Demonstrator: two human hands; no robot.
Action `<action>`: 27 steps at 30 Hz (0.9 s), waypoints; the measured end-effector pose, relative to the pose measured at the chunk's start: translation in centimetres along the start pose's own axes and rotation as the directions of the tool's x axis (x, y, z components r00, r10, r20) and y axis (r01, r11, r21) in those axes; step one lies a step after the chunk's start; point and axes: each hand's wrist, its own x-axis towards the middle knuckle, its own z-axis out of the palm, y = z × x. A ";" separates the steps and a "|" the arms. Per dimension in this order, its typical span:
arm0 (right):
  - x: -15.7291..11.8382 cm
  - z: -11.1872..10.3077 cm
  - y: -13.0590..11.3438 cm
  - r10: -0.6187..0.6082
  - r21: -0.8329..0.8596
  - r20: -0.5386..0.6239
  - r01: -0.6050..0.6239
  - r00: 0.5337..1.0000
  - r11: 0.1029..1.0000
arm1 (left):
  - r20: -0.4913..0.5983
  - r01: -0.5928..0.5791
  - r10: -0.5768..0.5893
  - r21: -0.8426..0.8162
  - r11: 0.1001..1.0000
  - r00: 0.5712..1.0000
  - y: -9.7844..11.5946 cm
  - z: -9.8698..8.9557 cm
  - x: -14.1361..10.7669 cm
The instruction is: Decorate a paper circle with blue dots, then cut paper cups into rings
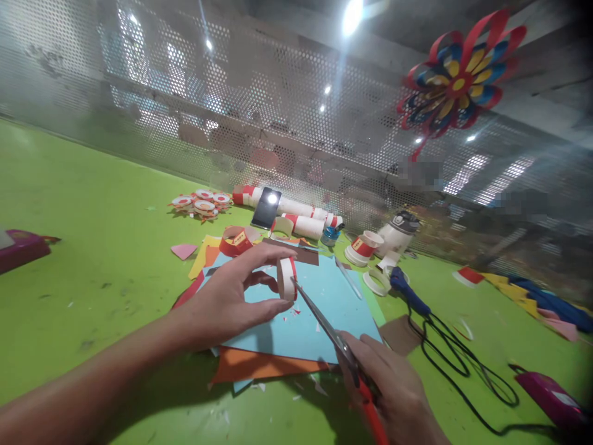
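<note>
My left hand (231,296) pinches a white paper-cup ring (286,279) with a red edge between thumb and fingers, holding it upright above the paper. My right hand (386,383) is closed round the red handles of a pair of scissors (327,322). The blades point up and left, and their tips meet the ring's red edge. Beneath both lies a stack of coloured paper with a light blue sheet (338,290) on top and an orange sheet (264,366) below. Small red and white scraps (291,314) are scattered on the blue sheet.
Behind stand cut paper cups (364,247), long stacks of cups (282,203), a phone (266,207) and a blue jar (330,235). A blue glue gun (407,290) with a looping black cord lies right. Paper rings (204,203) sit back left; a paper flower (458,83) hangs above.
</note>
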 end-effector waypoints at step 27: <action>1.2 0.2 -0.6 0.236 0.157 -0.091 -0.220 0.968 0.963 | 0.052 0.075 -0.067 -0.161 0.984 0.996 0.4 -0.9 0.2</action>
